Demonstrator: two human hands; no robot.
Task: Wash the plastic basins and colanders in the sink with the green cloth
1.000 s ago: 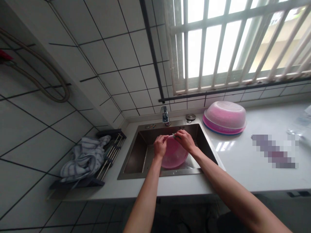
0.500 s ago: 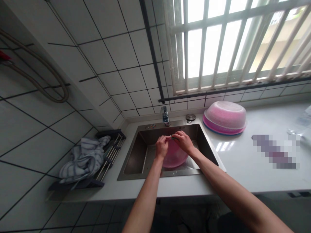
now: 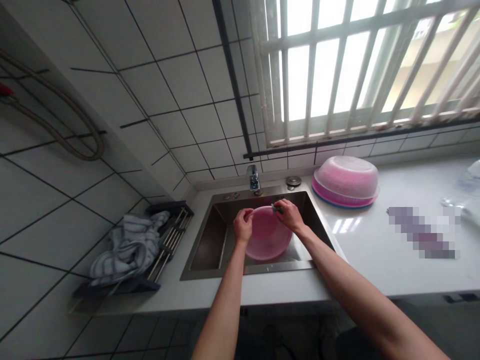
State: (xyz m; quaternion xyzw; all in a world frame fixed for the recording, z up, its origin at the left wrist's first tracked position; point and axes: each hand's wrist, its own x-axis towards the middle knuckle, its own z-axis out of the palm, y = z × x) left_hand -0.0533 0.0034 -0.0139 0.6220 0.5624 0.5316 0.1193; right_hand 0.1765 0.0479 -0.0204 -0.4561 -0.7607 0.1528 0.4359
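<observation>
A pink basin (image 3: 268,235) sits tilted in the steel sink (image 3: 210,250), its inside facing me. My left hand (image 3: 243,224) is closed on the basin's left rim, thumb and fingers pinching the edge. At the upper right of the rim, my right hand (image 3: 289,215) is closed round a small dark-green scouring pad (image 3: 277,208) and presses it to the edge. Most of the pad is hidden by the fingers, so its full shape cannot be made out.
Behind the sink stands a chrome faucet (image 3: 253,180), with a metal drain strainer (image 3: 293,181) beside it. Stacked upturned pink basins (image 3: 347,180) rest on the right counter. A striped cloth (image 3: 129,250) lies over a rack (image 3: 170,247) at left. Some blurred items (image 3: 422,232) lie far right.
My hands have moved apart along the rim, the left one leftward and the right one rightward with the scouring pad. More of the basin's inside shows between them.
</observation>
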